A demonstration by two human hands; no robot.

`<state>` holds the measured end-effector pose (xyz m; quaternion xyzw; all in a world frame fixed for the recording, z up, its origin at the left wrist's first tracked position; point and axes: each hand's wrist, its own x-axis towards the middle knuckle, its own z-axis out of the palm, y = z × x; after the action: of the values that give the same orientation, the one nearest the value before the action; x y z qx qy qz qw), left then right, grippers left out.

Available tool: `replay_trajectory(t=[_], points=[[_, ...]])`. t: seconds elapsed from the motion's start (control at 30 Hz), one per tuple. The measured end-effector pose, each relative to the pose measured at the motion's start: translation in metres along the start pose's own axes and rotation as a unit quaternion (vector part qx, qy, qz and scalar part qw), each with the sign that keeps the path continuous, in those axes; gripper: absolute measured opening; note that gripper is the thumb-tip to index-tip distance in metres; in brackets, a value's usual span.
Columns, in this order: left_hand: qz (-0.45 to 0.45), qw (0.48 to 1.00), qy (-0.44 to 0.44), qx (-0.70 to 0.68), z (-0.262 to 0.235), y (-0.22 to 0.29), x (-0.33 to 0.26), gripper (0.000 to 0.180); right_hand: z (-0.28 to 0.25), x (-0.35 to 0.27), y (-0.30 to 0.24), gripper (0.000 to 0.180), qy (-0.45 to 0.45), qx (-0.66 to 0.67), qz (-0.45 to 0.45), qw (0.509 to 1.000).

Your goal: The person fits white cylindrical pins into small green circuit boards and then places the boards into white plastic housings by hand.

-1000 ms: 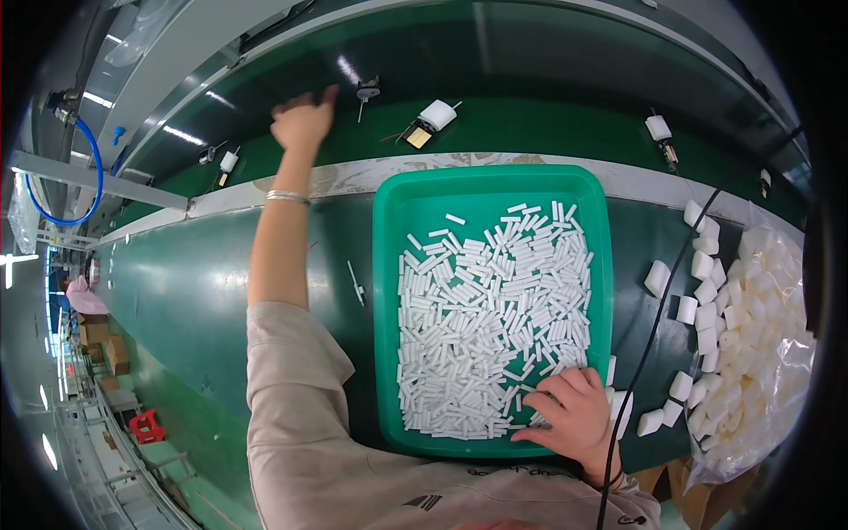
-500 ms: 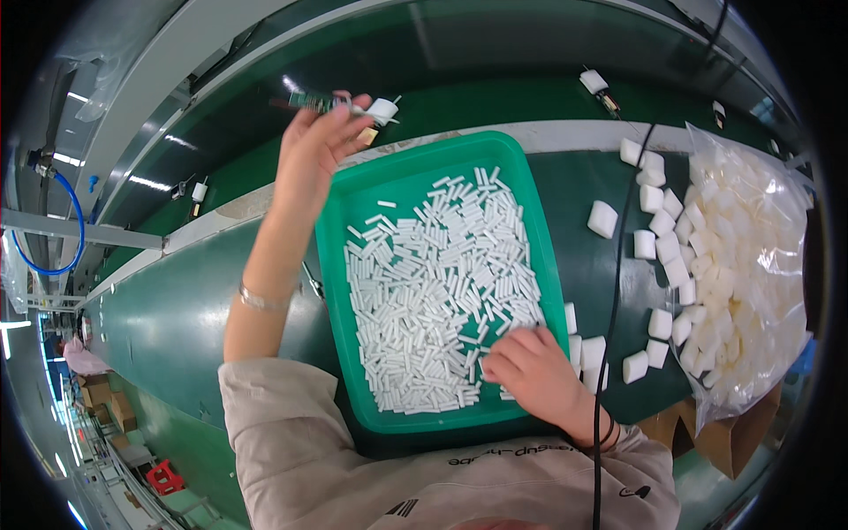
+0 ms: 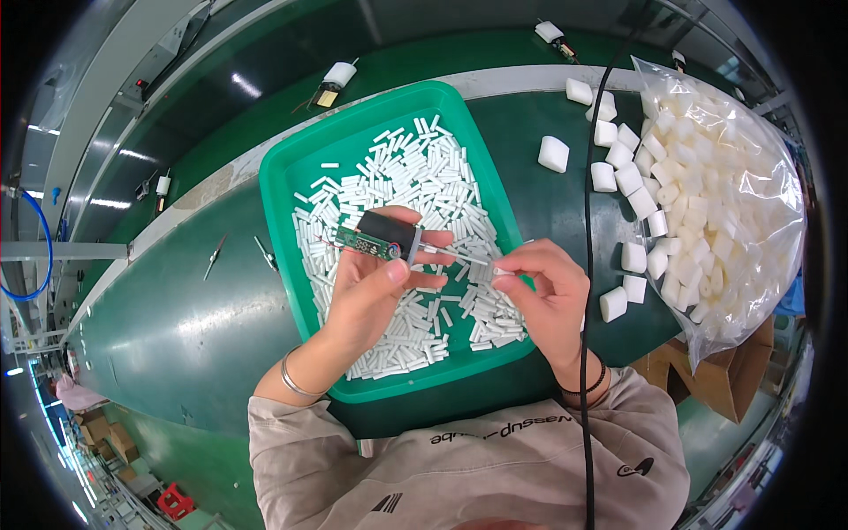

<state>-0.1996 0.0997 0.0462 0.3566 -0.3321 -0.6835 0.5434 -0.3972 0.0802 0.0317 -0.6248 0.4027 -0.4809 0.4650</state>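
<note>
One circuit device (image 3: 382, 230), in left hand (image 3: 364, 298); right hand (image 3: 552, 290) pinched, at rod (image 3: 470, 258)

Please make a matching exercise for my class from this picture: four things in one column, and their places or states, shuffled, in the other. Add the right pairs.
Column one
1. Green tray
2. Left hand
3. Right hand
4. Plastic bag

Column two
A. Fingertips at the end of a thin shaft
B. See-through, toward the right edge of the picture
C. Contains many short white rods
D. Holds a black device with a green circuit board

Right pairs: 1-C, 2-D, 3-A, 4-B
</note>
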Motion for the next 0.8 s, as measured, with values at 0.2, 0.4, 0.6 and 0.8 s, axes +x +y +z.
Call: replay_trajectory(t=[0.2,0.4,0.6,0.8], points=[[0.000,1.000,-0.007,-0.006,0.003,-0.003,-0.001,0.053,0.003,-0.001,0.000,0.014,0.000,0.006,0.009,1.000],[0.014,0.999,-0.028,-0.035,0.002,-0.005,-0.002,0.042,0.001,0.001,0.001,0.015,0.015,-0.043,0.008,0.999],[0.039,0.994,-0.074,0.067,0.001,-0.011,0.000,0.043,0.002,0.000,-0.002,0.014,0.006,-0.098,-0.039,0.994],[0.076,0.962,-0.077,0.250,0.001,-0.008,-0.001,0.031,0.001,-0.002,-0.005,0.016,-0.035,-0.082,-0.087,0.992]])
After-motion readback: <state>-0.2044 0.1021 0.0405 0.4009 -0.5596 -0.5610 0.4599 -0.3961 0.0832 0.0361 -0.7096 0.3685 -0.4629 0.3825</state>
